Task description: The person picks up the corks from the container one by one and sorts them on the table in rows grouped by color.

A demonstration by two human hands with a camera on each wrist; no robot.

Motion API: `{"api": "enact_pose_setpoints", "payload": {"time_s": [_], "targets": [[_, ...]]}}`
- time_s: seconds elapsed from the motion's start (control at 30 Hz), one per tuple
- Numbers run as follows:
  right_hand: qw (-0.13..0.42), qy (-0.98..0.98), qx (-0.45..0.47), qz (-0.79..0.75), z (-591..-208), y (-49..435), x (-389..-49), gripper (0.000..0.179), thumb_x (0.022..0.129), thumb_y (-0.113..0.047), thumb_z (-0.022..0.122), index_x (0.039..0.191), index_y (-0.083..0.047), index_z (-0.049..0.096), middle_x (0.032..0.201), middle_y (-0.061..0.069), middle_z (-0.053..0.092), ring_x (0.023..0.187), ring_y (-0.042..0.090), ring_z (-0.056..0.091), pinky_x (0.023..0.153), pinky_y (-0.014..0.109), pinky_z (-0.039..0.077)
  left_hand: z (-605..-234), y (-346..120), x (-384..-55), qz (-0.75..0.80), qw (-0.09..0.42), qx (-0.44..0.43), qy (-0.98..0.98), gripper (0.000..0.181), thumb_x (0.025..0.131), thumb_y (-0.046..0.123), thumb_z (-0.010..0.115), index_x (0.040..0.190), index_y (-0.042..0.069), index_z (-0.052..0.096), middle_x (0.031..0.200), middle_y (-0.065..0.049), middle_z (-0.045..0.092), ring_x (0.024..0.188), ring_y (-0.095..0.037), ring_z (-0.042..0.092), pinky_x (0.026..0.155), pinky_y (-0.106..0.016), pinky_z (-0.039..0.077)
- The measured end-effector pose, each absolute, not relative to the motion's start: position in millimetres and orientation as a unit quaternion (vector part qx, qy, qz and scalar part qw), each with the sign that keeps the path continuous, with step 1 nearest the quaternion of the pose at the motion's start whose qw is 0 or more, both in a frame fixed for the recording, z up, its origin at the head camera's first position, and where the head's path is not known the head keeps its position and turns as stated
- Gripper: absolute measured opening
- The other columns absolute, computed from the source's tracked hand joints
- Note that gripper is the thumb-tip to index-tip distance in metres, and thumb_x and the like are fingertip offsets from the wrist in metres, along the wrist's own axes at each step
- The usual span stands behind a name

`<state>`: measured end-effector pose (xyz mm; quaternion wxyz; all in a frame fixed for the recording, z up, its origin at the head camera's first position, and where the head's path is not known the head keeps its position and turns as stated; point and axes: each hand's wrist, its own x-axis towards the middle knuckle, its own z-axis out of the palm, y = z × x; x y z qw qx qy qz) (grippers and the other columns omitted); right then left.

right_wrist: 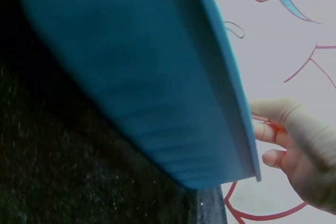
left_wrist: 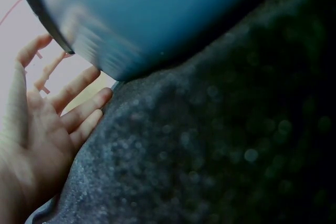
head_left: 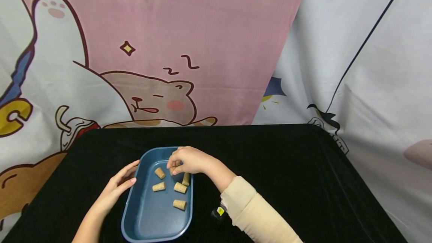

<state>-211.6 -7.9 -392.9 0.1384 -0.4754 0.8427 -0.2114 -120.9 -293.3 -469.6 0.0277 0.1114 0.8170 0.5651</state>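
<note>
Your right hand [head_left: 189, 159] reaches over the 1 o'clock part of the blue tray [head_left: 153, 222], its thumb and curled fingers pinching a cork [head_left: 172, 170]. Your left hand [head_left: 119, 182] has its fingers loosely spread, touching the tray's outer edge at about 10 o'clock without clasping it; the left wrist view shows the same relaxed palm beside the tray wall.

Inside the tray, 5 corks lie clear of your fingers: the far cork [head_left: 160, 173] at 12 o'clock, the middle cork [head_left: 158, 186] just nearer you, the wall cork [head_left: 186, 179] at 2 o'clock, the pale cork [head_left: 180, 187] close beside it, and the near cork [head_left: 180, 204] at 4 o'clock. You cannot tell whether the wall cork and pale cork touch.

The tray rests at 9 o'clock on the black surface [head_left: 270, 183]. Your right arm wears a cream sleeve [head_left: 260, 213]. At 12 o'clock, beyond the surface, hangs a pink and white backdrop [head_left: 229, 48] with cartoon animals.
</note>
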Motion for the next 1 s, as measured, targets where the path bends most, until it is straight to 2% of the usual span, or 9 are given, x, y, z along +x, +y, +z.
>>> {"api": "enact_pose_setpoints", "payload": {"time_s": [0.2, 0.4, 0.67, 1.0], "targets": [[0.100, 0.826, -0.487, -0.265, -389.0, 1.9, -205.1, 0.023, 0.089, -0.022, 0.069, 0.111, -0.016, 0.070, 0.101, -0.012, 0.063, 0.099, 0.008, 0.055, 0.085, 0.019, 0.043, -470.2, -292.3, -119.3, 0.563, 0.031, 0.106, 0.819, 0.051, 0.101, 0.017, 0.048, 0.148, 0.008, 0.032, 0.141, -0.024, 0.043, 0.112, 0.002, 0.050, 0.085, -0.029, 0.046], [0.056, 0.817, -0.475, -0.322, -386.5, 15.3, -197.3, 0.021, 0.090, -0.021, 0.068, 0.110, -0.017, 0.070, 0.103, -0.011, 0.064, 0.098, 0.015, 0.056, 0.081, 0.028, 0.048, -470.0, -291.3, -120.1, 0.561, 0.031, 0.108, 0.820, 0.051, 0.101, 0.017, 0.048, 0.148, 0.009, 0.032, 0.141, -0.023, 0.043, 0.112, 0.003, 0.049, 0.086, -0.029, 0.045], [0.024, 0.817, -0.405, -0.410, -384.5, 35.2, -186.3, 0.020, 0.087, -0.021, 0.071, 0.107, -0.015, 0.071, 0.094, -0.010, 0.060, 0.088, 0.019, 0.056, 0.070, 0.028, 0.049, -468.3, -292.5, -120.3, 0.568, 0.030, 0.112, 0.815, 0.050, 0.101, 0.016, 0.047, 0.148, 0.006, 0.032, 0.141, -0.025, 0.042, 0.112, 0.002, 0.050, 0.086, -0.028, 0.045], [-0.024, 0.826, -0.311, -0.469, -383.8, 60.6, -178.4, 0.018, 0.084, -0.021, 0.075, 0.101, -0.017, 0.072, 0.092, -0.010, 0.063, 0.083, 0.015, 0.054, 0.068, 0.037, 0.049, -468.2, -293.2, -121.1, 0.567, 0.033, 0.111, 0.815, 0.050, 0.101, 0.017, 0.046, 0.148, 0.008, 0.032, 0.142, -0.024, 0.042, 0.112, 0.003, 0.049, 0.086, -0.027, 0.045]]}}
